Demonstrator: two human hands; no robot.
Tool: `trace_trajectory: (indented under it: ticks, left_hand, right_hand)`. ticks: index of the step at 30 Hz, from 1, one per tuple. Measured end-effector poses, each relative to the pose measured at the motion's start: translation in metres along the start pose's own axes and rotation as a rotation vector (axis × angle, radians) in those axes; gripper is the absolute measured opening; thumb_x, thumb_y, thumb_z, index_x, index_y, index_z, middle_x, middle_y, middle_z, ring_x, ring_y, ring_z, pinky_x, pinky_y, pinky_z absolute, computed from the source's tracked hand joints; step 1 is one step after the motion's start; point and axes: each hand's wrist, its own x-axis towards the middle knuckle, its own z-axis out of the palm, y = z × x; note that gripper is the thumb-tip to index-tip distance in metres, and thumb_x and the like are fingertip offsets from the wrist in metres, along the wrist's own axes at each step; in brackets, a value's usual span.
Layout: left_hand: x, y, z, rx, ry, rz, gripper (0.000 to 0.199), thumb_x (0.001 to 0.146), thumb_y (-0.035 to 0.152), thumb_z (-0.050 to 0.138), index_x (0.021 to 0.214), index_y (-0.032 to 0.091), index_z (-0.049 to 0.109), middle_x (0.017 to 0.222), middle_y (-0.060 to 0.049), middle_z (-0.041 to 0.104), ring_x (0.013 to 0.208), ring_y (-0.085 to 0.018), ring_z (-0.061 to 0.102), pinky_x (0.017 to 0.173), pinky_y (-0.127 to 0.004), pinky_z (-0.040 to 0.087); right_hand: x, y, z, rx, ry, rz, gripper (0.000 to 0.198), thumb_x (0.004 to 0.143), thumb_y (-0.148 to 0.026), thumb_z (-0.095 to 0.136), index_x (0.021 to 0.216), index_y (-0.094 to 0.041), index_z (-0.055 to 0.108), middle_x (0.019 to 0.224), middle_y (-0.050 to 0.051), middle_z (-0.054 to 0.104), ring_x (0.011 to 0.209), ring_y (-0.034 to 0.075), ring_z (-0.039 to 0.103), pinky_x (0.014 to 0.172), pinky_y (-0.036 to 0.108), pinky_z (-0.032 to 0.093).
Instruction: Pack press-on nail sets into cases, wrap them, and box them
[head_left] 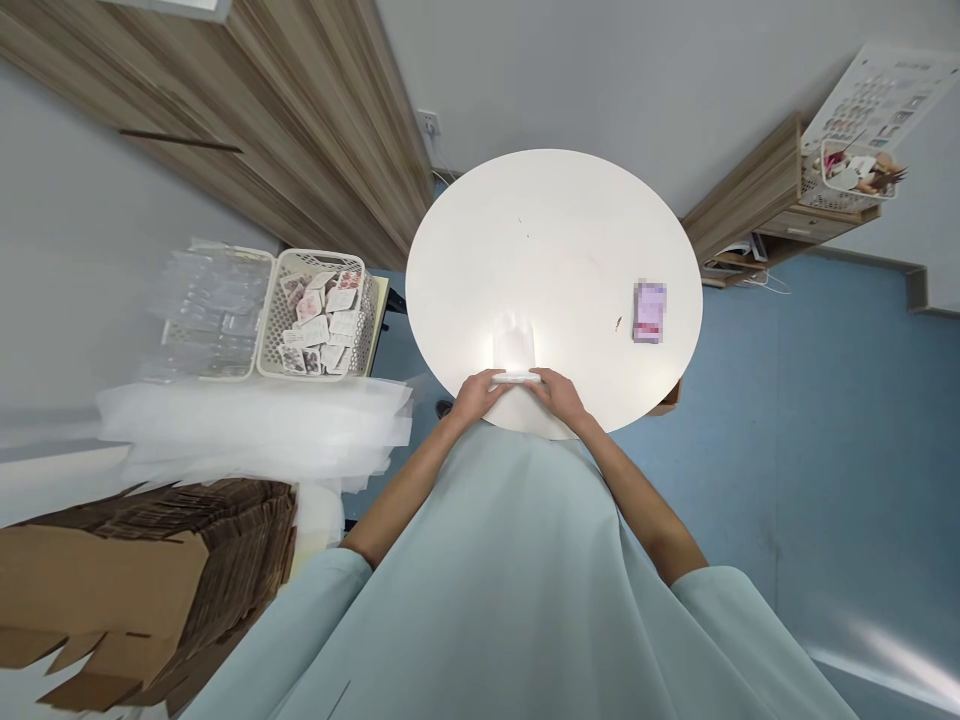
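At the near edge of the round white table, my left hand and my right hand grip the two ends of a narrow white slab-like item. Thumbs and fingers are closed on it from either side. Just beyond it, a translucent whitish sheet shows against the tabletop; whether it is joined to the item I cannot tell. The item's exact kind is unclear. To the right on the table lies a purple and pink pack, its surface blurred.
Left of the table stand a white basket of printed packets and a basket of clear plastic pieces. Nearer are stacked white translucent sheets and flattened cardboard boxes. A wooden cabinet stands at the right.
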Motion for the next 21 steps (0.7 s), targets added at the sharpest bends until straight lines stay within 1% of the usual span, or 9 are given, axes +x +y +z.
trace_trajectory:
  ticks: [2, 4, 6, 9, 12, 14, 15, 18, 21]
  left_hand:
    - [0.008, 0.002, 0.000, 0.052, 0.042, -0.057, 0.036, 0.100, 0.054, 0.061, 0.104, 0.022, 0.075, 0.103, -0.010, 0.078, 0.098, -0.030, 0.071, 0.089, -0.040, 0.054]
    - [0.017, 0.003, 0.001, 0.091, 0.076, -0.092, 0.037, 0.100, 0.054, 0.060, 0.087, 0.021, 0.069, 0.088, -0.010, 0.073, 0.086, -0.028, 0.068, 0.080, -0.038, 0.051]
    - [0.025, 0.005, 0.004, 0.112, 0.093, -0.109, 0.035, 0.099, 0.050, 0.063, 0.078, 0.021, 0.064, 0.085, -0.009, 0.070, 0.083, -0.027, 0.066, 0.077, -0.037, 0.048]
    - [0.035, 0.008, 0.005, 0.154, 0.092, -0.170, 0.033, 0.097, 0.044, 0.066, 0.074, 0.022, 0.059, 0.084, -0.008, 0.069, 0.083, -0.027, 0.065, 0.076, -0.036, 0.047]
    - [0.040, 0.012, 0.005, 0.163, 0.089, -0.249, 0.026, 0.097, 0.045, 0.067, 0.085, 0.022, 0.062, 0.090, -0.008, 0.070, 0.088, -0.027, 0.067, 0.078, -0.036, 0.049]
    - [0.041, 0.016, 0.006, 0.178, 0.150, -0.257, 0.024, 0.096, 0.042, 0.069, 0.106, 0.020, 0.065, 0.107, -0.011, 0.072, 0.100, -0.029, 0.068, 0.083, -0.038, 0.052]
    - [0.041, 0.018, 0.006, 0.205, 0.193, -0.231, 0.031, 0.096, 0.038, 0.071, 0.119, 0.019, 0.063, 0.119, -0.014, 0.070, 0.108, -0.030, 0.067, 0.088, -0.039, 0.053]
    - [0.045, 0.022, 0.006, 0.335, 0.236, -0.018, 0.053, 0.095, 0.023, 0.068, 0.144, 0.014, 0.051, 0.146, -0.022, 0.058, 0.133, -0.036, 0.057, 0.106, -0.048, 0.050]
    - [0.052, 0.024, 0.007, 0.409, 0.132, 0.224, 0.049, 0.096, 0.009, 0.053, 0.145, 0.014, 0.054, 0.155, -0.021, 0.055, 0.145, -0.035, 0.050, 0.118, -0.053, 0.043]
  right_hand:
    - [0.006, -0.003, 0.000, 0.023, 0.020, 0.040, 0.038, 0.110, -0.050, 0.048, 0.129, -0.024, 0.069, 0.124, 0.008, 0.076, 0.109, 0.024, 0.071, 0.096, 0.037, 0.056]
    - [0.013, -0.004, 0.001, 0.041, 0.051, 0.059, 0.035, 0.110, -0.048, 0.048, 0.119, -0.022, 0.070, 0.114, 0.008, 0.076, 0.100, 0.023, 0.070, 0.089, 0.034, 0.056]
    - [0.020, -0.003, 0.004, 0.061, 0.084, 0.076, 0.033, 0.109, -0.047, 0.050, 0.108, -0.021, 0.070, 0.106, 0.008, 0.074, 0.093, 0.022, 0.068, 0.084, 0.033, 0.054]
    - [0.028, 0.000, 0.007, 0.081, 0.130, 0.135, 0.031, 0.106, -0.047, 0.054, 0.097, -0.021, 0.068, 0.100, 0.007, 0.071, 0.087, 0.021, 0.066, 0.081, 0.032, 0.053]
    - [0.035, -0.001, 0.008, 0.072, 0.159, 0.229, 0.027, 0.104, -0.047, 0.059, 0.098, -0.022, 0.065, 0.100, 0.006, 0.071, 0.089, 0.021, 0.065, 0.080, 0.033, 0.053]
    - [0.039, -0.004, 0.007, 0.018, 0.176, 0.265, 0.023, 0.103, -0.044, 0.061, 0.106, -0.022, 0.065, 0.105, 0.007, 0.070, 0.096, 0.023, 0.066, 0.081, 0.034, 0.054]
    - [0.042, -0.006, 0.006, -0.025, 0.189, 0.258, 0.022, 0.103, -0.041, 0.062, 0.112, -0.021, 0.065, 0.110, 0.008, 0.070, 0.102, 0.025, 0.065, 0.084, 0.036, 0.055]
    - [0.049, -0.012, 0.002, -0.161, 0.216, 0.122, 0.032, 0.102, -0.030, 0.063, 0.132, -0.020, 0.062, 0.137, 0.016, 0.063, 0.129, 0.031, 0.057, 0.101, 0.043, 0.054]
    - [0.052, -0.015, 0.002, -0.223, 0.136, -0.078, 0.044, 0.102, -0.026, 0.061, 0.146, -0.020, 0.057, 0.160, 0.017, 0.050, 0.150, 0.032, 0.043, 0.119, 0.051, 0.044]
